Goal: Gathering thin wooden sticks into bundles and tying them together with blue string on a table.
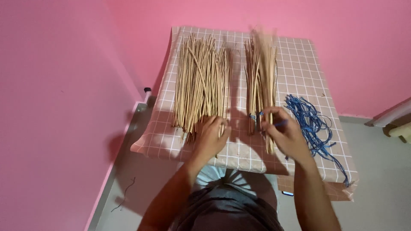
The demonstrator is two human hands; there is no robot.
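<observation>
Table (299, 64), checked pink cloth. Loose stick pile (201, 81), left: left hand (210, 139) rests open on its near ends. Tied stick bundle (261, 81), centre: right hand (284, 130) pinching its blue tie (fingers closed). Blue strings (310, 119), right.

Both forearms are bare to the hands (252, 137), with no sleeves, above a dark grey garment and pale blue cloth.

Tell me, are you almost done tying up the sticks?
Not nearly. One bundle already has blue string round its end. The right hand holds another bunch and a bit of blue string. The left hand rests on the big loose pile, which is still untied, and plenty of strings lie waiting on the table.
</observation>
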